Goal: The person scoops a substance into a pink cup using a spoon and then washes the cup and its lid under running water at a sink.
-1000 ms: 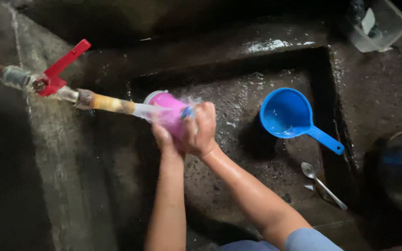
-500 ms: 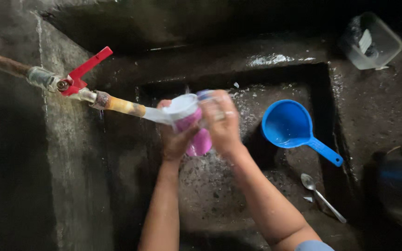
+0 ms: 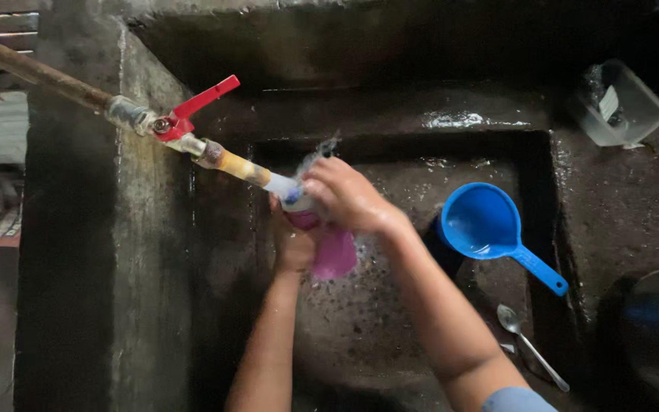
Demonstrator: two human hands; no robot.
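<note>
Under the mouth of the pipe [image 3: 245,166], a pink cup [image 3: 334,250] sits in running water, held over the dark stone sink [image 3: 390,336]. Left hand [image 3: 293,243] wraps closed around its side from below; right hand [image 3: 348,197] curls over the rim, fingers seemingly working at the top. Washing looks midway: water is splashing, the red tap handle [image 3: 196,103] stands open, and the cup is not yet set down. Nearby, a blue ladle [image 3: 490,229] and a spoon [image 3: 529,345] lie in the sink; a clear tub [image 3: 623,107] rests on the ledge.

A clear plastic container [image 3: 621,104] with a small white label stands on the sink's far-right ledge.
</note>
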